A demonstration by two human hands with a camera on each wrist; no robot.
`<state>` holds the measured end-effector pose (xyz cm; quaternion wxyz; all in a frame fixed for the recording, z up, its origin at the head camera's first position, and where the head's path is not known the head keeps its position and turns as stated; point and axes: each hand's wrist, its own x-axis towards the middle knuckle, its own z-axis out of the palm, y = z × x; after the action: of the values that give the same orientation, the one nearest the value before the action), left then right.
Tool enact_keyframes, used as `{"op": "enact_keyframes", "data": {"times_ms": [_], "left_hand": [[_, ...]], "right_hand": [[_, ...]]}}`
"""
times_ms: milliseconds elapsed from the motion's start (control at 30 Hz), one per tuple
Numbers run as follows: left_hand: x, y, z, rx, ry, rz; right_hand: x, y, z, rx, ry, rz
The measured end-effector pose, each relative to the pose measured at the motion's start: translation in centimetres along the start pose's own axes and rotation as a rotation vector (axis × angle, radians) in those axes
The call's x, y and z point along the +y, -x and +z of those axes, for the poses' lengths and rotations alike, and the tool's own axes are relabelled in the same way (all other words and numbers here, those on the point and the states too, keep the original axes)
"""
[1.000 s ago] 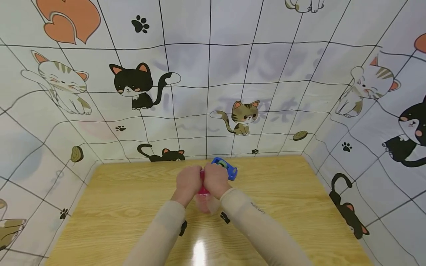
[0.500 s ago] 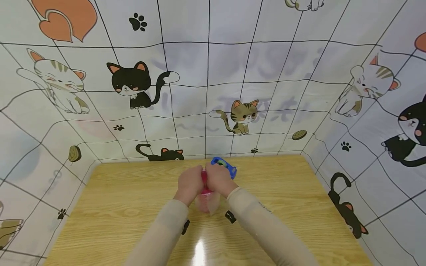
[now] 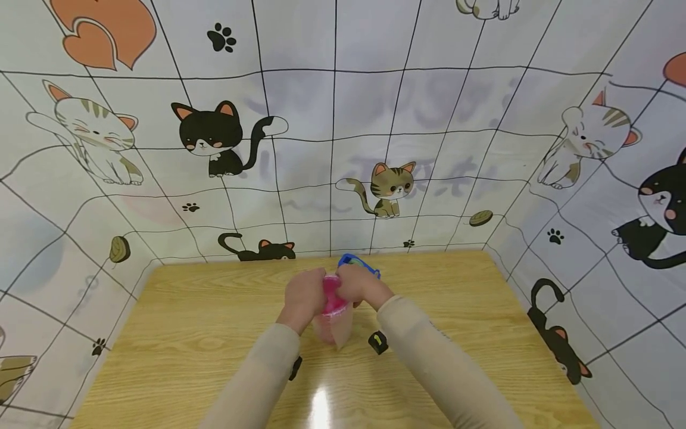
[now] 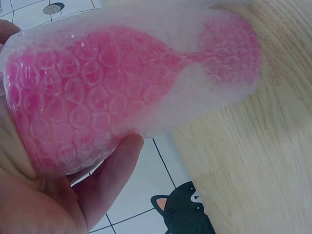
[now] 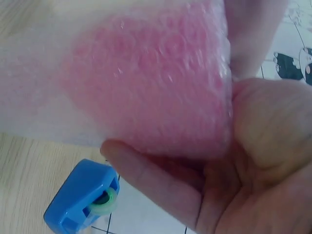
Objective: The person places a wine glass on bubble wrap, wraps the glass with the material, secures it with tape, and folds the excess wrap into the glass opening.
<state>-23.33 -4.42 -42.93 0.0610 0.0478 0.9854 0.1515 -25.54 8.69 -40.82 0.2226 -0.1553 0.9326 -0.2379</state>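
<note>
A pink goblet (image 3: pixel 333 304) is wrapped in clear bubble wrap (image 3: pixel 337 335). Its wide bowl, thin stem and round foot show through the wrap in the left wrist view. My left hand (image 3: pixel 304 293) grips one side of the bowl end, with a finger (image 4: pixel 114 170) along the wrap. On the opposite side my right hand (image 3: pixel 360 283) holds the same end, its finger (image 5: pixel 151 175) curled against the wrapped bowl. Just behind the right hand stands a blue tape dispenser (image 3: pixel 348 258), partly hidden by it; the right wrist view shows its roll of greenish tape (image 5: pixel 103 202).
A wooden table (image 3: pixel 214 333) lies under the hands. Its back and sides meet a white cloth (image 3: pixel 300 107) printed with cats and grid lines. Small black devices sit by the left wrist (image 3: pixel 295 368) and right wrist (image 3: pixel 378 342).
My right hand has shifted right and turned, covering more of the tape dispenser. More of the pink goblet shows between the hands. The left hand has barely moved.
</note>
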Motion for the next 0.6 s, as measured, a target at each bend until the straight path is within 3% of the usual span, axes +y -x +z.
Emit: {"op": "enact_keyframes", "data": {"times_ms": [367,467,600], "left_hand": [[-0.9,-0.1,-1.1,-0.166,0.109,0.063],[-0.9,0.0,-1.2,-0.166,0.122,0.065],[-0.8,0.0,-1.1,-0.118,0.087,0.041]], "right_hand": [[-0.9,-0.1,1.0,0.183,0.180,0.112],[-0.8,-0.2,1.2,0.220,0.206,0.126],[-0.6,-0.5,1.4,0.243,0.213,0.128]]}}
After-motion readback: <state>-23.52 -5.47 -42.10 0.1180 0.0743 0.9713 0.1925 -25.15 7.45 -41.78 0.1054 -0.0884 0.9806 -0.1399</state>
